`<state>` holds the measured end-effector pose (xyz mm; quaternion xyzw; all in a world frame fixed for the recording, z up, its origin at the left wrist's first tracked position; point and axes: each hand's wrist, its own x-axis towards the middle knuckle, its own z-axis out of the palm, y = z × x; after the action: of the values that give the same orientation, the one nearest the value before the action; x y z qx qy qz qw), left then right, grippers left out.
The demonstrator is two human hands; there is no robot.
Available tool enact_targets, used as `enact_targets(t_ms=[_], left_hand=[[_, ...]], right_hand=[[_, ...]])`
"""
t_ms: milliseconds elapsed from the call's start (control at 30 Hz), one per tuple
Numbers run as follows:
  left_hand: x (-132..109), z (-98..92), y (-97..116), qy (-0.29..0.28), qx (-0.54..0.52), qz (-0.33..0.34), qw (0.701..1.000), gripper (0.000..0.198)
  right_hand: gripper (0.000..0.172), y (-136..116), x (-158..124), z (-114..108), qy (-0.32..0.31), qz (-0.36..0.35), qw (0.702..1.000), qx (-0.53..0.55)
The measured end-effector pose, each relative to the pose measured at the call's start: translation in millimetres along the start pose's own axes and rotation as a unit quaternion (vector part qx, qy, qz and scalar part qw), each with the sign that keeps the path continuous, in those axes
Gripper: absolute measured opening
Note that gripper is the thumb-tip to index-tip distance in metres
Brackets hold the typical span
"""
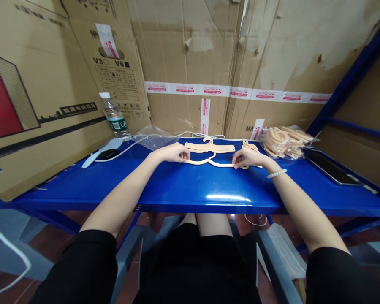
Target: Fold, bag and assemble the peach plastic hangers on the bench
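A cream-coloured clothes hanger [223, 164] lies across the blue table between my hands, its hook pointing away from me. My left hand [177, 153] pinches the hanger's left end, and my right hand [246, 158] grips its right end. Just behind it rests a small stack of matching hangers [196, 147], hooks also facing the cardboard. More hangers [250, 145] lie beyond my right hand, partly hidden by it.
A clear bag of hanger parts [285, 141] sits at the back right, with a phone [332, 167] beside it. On the left stand a water bottle [115, 116] and a pale blue paddle-shaped item [101, 152]. Cardboard walls [190, 55] enclose the blue table [177, 190].
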<state>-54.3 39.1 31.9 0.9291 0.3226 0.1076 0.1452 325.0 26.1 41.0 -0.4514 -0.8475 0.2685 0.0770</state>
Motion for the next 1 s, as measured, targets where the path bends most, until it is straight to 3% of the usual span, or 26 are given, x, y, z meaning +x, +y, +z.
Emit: enact_targets(t_ms=[267,400,667,933,1000], left_hand=[[-1,0.6,8,-0.033,0.01,-0.011,0.999,0.01],[1,2.2,2,-0.014,0.025,-0.033,0.999,0.012],[7,7.8,-5,0.044,0.078,-0.053,0.995,0.013],[6,11.7,-17,0.065,0.045,-0.057,0.995,0.017],[4,10.3,-19,0.066,0.025,-0.056,0.996,0.017]], right_hand=[[0.027,0,-5,-3,-0.002,0.003,1.0,0.012],[0.024,-2,-1,2,0.015,0.001,1.0,0.001],[0.008,3,10,9,0.109,0.012,0.992,-0.066],[0.017,6,10,10,0.155,0.009,0.985,-0.076],[0.027,7,4,2,0.207,-0.004,0.976,-0.062]])
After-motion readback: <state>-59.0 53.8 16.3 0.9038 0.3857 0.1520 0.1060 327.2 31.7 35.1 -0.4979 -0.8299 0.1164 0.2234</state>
